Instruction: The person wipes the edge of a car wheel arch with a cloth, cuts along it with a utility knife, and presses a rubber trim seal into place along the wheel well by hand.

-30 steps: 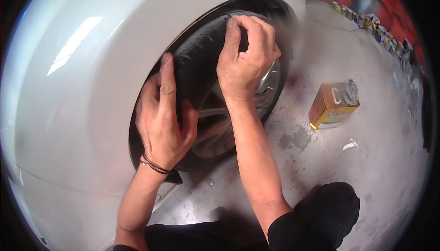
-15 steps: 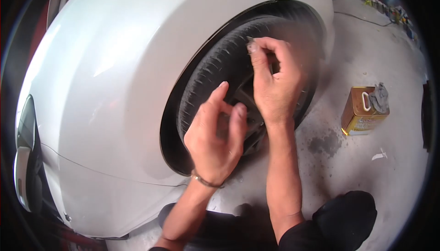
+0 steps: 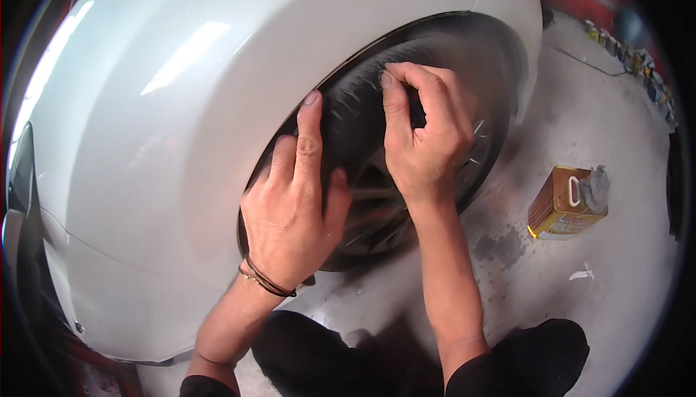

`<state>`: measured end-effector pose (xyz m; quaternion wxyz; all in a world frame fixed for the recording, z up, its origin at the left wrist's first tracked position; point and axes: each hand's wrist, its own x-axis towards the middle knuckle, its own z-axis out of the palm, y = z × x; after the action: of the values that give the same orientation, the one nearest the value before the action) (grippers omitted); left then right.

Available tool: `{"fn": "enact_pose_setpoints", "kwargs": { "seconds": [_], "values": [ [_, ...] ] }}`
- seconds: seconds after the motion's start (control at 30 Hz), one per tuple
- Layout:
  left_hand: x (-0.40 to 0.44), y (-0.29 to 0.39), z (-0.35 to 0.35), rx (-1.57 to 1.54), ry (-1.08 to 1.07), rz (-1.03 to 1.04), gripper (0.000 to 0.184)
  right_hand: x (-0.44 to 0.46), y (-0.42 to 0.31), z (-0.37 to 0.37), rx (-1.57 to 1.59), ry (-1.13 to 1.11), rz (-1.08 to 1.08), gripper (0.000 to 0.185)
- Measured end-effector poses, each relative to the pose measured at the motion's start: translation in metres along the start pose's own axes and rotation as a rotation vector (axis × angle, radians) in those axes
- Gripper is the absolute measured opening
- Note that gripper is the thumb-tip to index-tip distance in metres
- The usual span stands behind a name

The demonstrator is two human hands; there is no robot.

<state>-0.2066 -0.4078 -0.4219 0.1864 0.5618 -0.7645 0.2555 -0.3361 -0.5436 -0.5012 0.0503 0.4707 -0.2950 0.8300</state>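
Observation:
My left hand (image 3: 290,201) rests at the edge of the wheel arch on the white car fender (image 3: 167,129), its index finger stretched up along the rim and its thumb apart. To its right, my right hand (image 3: 428,129) is raised in front of the tire (image 3: 351,100), thumb and index finger pinched together. Whatever lies between those fingertips is too small to make out. Behind both hands is the spoked wheel (image 3: 373,212), partly covered by them.
A brown and yellow metal can (image 3: 569,205) with a grey crumpled cloth (image 3: 596,188) on top stands on the concrete floor (image 3: 536,303). A white scrap (image 3: 581,274) lies near it. Small containers (image 3: 631,60) line the back right. A mirror sits far left.
My left hand has moved from in front of the wheel back to the arch edge, its index finger straightening. My right hand stays pinched and has shifted slightly left. The view has shifted too.

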Motion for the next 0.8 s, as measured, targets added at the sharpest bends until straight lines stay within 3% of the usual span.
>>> {"fn": "enact_pose_setpoints", "kwargs": {
  "seconds": [0.27,0.37,0.5,0.57,0.63,0.7,0.77,0.8],
  "values": [
    [-0.01,-0.015,0.009,-0.077,0.076,-0.027,0.099,0.005,-0.014,0.003,-0.017,-0.093,-0.065,0.013],
    [-0.028,-0.019,0.009,-0.101,0.099,-0.075,0.1,0.003,-0.013,0.008,0.008,-0.015,-0.068,0.011],
    [-0.035,-0.019,0.007,-0.11,0.116,-0.121,0.099,-0.001,-0.018,-0.003,-0.06,-0.079,0.027,0.009],
    [-0.035,-0.009,-0.007,-0.324,0.039,-0.202,0.077,-0.006,-0.013,-0.006,-0.046,-0.062,0.016,0.008],
    [-0.046,-0.021,0.009,-0.607,0.101,-0.082,0.047,-0.008,-0.017,-0.016,-0.078,-0.08,0.033,0.007],
    [-0.059,0.0,0.006,-1.555,-0.281,-0.756,0.049,-0.014,-0.015,-0.021,-0.012,-0.073,0.145,0.007],
    [-0.05,0.018,0.017,-1.652,-0.145,-0.876,0.055,-0.018,-0.014,-0.026,0.018,-0.056,0.211,0.009],
    [-0.04,0.025,0.026,-1.601,-0.002,-0.817,0.056,-0.019,-0.015,-0.028,0.038,-0.034,0.262,0.009]
  ]
}}
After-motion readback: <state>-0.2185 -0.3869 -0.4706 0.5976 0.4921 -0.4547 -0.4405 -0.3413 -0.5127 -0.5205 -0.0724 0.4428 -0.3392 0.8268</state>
